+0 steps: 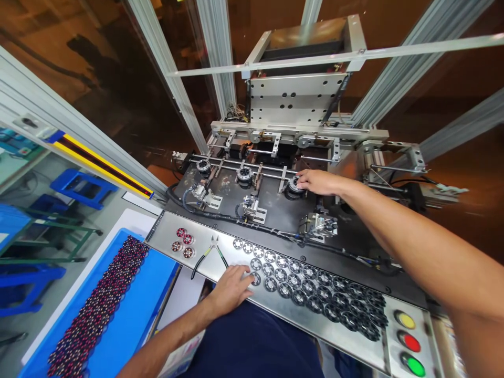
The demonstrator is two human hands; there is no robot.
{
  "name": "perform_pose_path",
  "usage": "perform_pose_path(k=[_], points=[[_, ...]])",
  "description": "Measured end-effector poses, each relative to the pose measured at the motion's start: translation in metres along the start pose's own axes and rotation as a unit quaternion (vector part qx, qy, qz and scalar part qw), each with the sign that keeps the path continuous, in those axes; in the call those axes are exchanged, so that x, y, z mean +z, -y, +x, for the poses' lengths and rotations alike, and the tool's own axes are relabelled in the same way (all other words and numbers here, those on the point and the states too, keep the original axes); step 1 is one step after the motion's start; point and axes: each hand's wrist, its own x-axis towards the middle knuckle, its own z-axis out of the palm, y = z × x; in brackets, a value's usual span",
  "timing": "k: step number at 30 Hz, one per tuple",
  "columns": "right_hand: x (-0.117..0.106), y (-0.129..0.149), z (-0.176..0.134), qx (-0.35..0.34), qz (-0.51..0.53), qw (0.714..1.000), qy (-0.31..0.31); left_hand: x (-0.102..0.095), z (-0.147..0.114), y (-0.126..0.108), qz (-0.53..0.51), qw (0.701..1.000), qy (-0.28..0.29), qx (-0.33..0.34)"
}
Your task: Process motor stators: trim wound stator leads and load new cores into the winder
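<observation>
My right hand point(318, 182) reaches across to the machine, its fingers bent down onto a round black-and-silver part point(294, 186) on the rightmost visible round holder. Two similar round parts sit on the middle holder point(244, 175) and the left holder point(203, 167). Low over the steel ledge point(232, 262), my left hand point(233, 286) has its fingertips on a small spoked disc point(255, 279) at the end of a row. Rows of such spoked discs point(294, 281) run rightward from it. Cutting pliers point(214, 247) with green-and-black handles lie open left of the discs.
Several red-wound discs point(188, 239) lie left of the pliers. A blue tray point(129, 310) carries many overlapping red-and-black discs point(98, 302). Yellow, red and green buttons point(411, 342) stand at right. Small metal brackets point(318, 226) and a cable point(220, 216) line the machine's front.
</observation>
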Motion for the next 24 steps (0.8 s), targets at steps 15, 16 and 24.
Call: perform_pose_path(k=[15, 16, 24], points=[[0.013, 0.178, -0.128, -0.184, 0.162, 0.942, -0.230, -0.080, -0.011, -0.022, -0.236, 0.968, -0.067, -0.042], [0.026, 0.201, -0.142, -0.216, 0.197, 0.935, -0.199, -0.089, -0.013, -0.028, -0.280, 0.958, -0.061, -0.028], [0.066, 0.269, -0.181, -0.163, 0.257, 0.887, -0.346, -0.097, -0.005, -0.064, -0.609, 0.791, -0.059, 0.024]])
